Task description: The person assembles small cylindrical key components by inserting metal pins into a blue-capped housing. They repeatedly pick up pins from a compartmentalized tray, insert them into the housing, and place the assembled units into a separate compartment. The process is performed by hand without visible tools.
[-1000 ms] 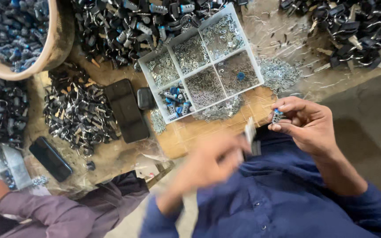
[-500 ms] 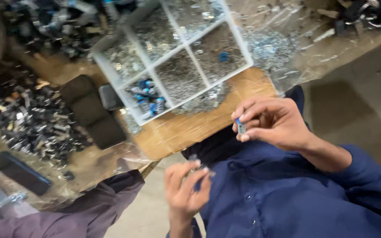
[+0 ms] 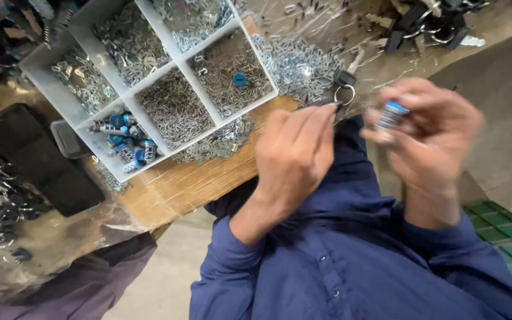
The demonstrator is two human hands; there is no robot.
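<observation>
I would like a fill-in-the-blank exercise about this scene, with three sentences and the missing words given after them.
1. The right hand holds a small cylinder with a ____ cap.
2. The white divided tray rests on a ____ board.
3. The left hand reaches toward a key ring lying beside the loose pile of small ____ parts.

Missing words: blue; wooden; metal
</observation>
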